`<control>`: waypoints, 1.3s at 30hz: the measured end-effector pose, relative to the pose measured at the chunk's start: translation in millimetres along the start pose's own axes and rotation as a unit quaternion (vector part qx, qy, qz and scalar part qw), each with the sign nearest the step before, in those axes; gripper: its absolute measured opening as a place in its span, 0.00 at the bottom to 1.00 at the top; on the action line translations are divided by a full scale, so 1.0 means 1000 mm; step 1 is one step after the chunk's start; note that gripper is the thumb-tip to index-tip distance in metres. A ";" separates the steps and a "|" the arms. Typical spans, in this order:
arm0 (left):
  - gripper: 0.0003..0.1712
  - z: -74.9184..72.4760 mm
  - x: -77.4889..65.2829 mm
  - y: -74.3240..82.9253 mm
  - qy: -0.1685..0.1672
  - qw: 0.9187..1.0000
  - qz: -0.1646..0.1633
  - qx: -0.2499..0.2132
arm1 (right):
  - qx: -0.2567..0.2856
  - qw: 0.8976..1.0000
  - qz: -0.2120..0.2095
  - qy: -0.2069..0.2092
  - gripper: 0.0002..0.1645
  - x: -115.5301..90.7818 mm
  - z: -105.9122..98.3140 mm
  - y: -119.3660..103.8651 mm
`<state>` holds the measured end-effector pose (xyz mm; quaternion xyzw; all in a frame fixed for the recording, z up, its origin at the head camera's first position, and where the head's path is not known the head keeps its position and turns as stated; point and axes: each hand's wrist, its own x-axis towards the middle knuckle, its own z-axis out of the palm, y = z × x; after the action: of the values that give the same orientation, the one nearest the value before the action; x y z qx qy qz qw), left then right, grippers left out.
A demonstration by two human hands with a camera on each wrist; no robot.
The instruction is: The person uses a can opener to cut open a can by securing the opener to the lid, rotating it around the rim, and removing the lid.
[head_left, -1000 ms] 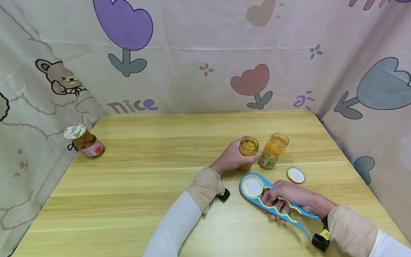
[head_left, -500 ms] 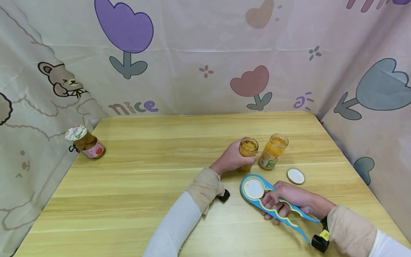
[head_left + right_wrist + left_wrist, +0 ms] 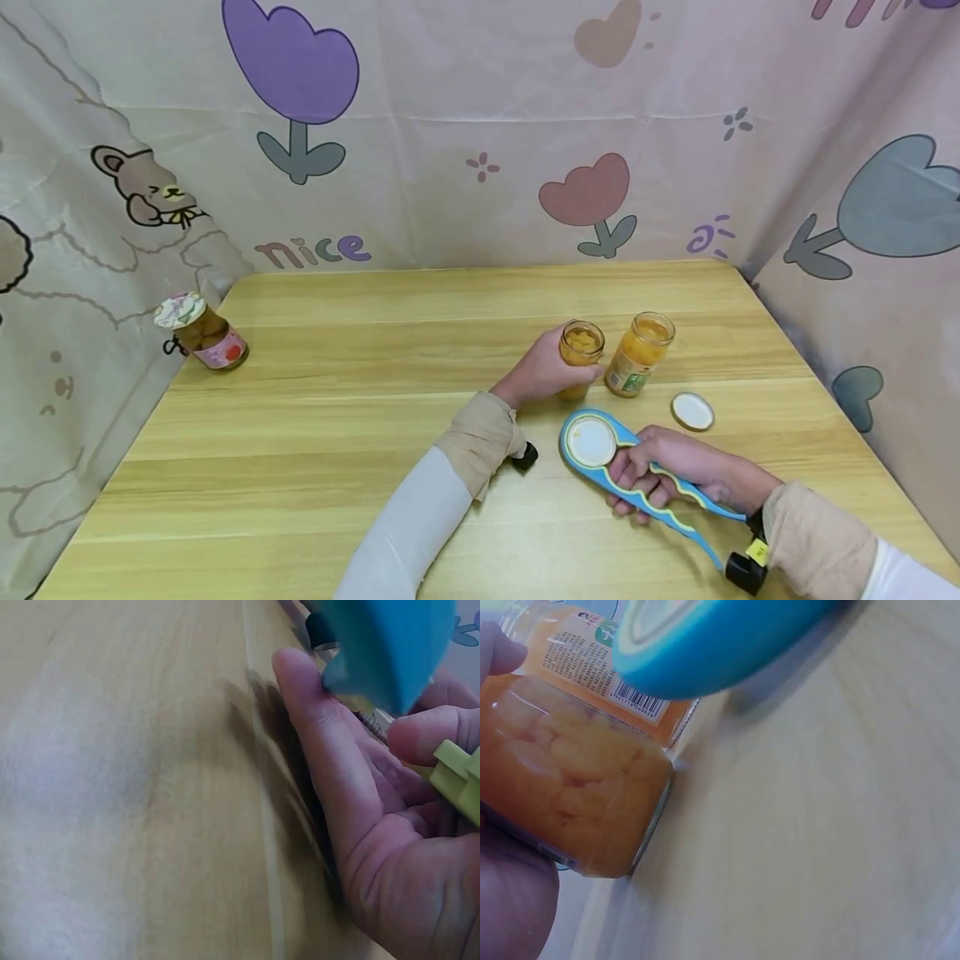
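Observation:
My left hand (image 3: pixel 538 371) grips an uncapped glass jar (image 3: pixel 579 354) of orange fruit pieces, which stands upright on the table. In the left wrist view the chunks show through the jar's side (image 3: pixel 570 780). My right hand (image 3: pixel 675 467) holds a blue jar opener (image 3: pixel 663 505) with wavy yellow-lined handles, its fingers curled between and under them. A white-sided lid (image 3: pixel 591 441) sits in the opener's round end, just in front of the held jar. Right beside that jar stands a second open jar (image 3: pixel 630 371) with orange contents.
A loose lid (image 3: pixel 692 412) lies inside-up to the right of the second jar. Far left, at the table's edge, is a capped jar (image 3: pixel 217 343) with a pink label and a patterned cover. Printed cloth (image 3: pixel 450 192) hangs behind and along both sides of the wooden table (image 3: pixel 300 450).
The right hand's fingertips have shifted slightly left under the opener, and the handle ends sit a little lower. The left hand and its jar have stayed in place.

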<state>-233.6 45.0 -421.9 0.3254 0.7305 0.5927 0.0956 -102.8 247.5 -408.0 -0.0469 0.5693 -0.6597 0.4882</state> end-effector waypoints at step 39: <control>0.27 0.000 -0.002 0.004 0.004 1.000 -0.012 0.023 | -0.079 0.997 0.000 -0.005 0.17 -0.004 0.017 -0.005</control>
<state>-230.5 44.4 -418.9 0.3167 0.7480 0.5759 0.0927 -93.0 237.4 -396.1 -0.0885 0.6170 -0.6123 0.4864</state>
